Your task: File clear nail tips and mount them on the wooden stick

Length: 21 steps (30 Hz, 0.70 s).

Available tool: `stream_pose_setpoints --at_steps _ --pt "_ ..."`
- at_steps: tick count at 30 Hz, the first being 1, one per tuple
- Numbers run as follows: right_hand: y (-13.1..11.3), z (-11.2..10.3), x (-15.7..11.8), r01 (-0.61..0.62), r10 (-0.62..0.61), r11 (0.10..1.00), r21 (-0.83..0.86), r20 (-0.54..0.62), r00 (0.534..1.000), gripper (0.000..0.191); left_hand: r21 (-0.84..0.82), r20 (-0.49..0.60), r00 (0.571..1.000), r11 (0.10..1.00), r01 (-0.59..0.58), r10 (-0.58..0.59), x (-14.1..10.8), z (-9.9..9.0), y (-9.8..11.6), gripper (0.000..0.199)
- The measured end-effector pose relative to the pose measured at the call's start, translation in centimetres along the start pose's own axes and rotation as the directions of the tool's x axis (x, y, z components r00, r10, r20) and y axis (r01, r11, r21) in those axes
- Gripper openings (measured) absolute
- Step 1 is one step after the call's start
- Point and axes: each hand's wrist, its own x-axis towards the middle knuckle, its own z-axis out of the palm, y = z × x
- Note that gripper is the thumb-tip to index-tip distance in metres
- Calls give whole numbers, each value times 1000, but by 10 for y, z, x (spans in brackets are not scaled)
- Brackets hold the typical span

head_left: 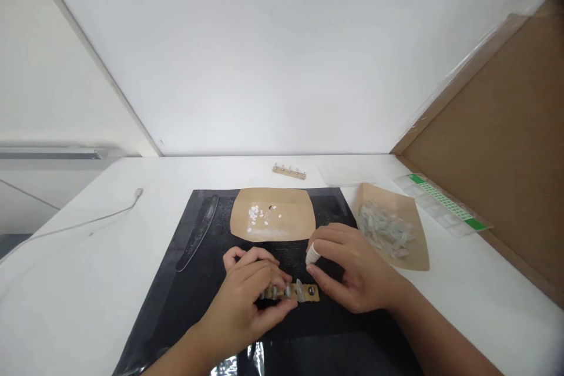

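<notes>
My left hand (251, 291) is closed on a narrow cardboard strip (312, 299), its thumb on the near edge and fingers over the far side. Clear nail tips (300, 291) stand upright along the strip; a dark round spot shows at its right end. Fingers cover the strip's left part. Just right of it, my right hand (352, 267) is curled with thumb and index finger close together. A white cover (312, 254), like a finger cot, sits on a fingertip there. Whether anything small is pinched cannot be made out.
A brown paper sheet (273, 229) with small white pieces lies on the black mat (207, 305), beside a dark nail file (198, 238). Loose clear nail tips (388, 229) fill another paper. Behind are a second strip (288, 172), a clear case (445, 202) and a cable (88, 224).
</notes>
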Motion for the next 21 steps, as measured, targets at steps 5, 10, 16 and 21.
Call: stream_pose_setpoints --at_steps 5,10,16,21 --pt "10 5 -4 -76 70 994 -74 -82 994 26 -9 -6 999 999 -37 37 -2 -1 -3 23" --pt "23 2 -7 -208 207 978 10 -183 961 25 -2 10 1000 1000 -23 23 1 -10 -1 4" --pt "30 0 -8 -368 367 929 44 -245 897 20 38 -56 997 998 56 -54 0 -17 -2 28" --pt "35 -4 -9 -446 420 895 -10 -321 849 32 104 -230 972 991 81 -55 -4 -16 -12 26"
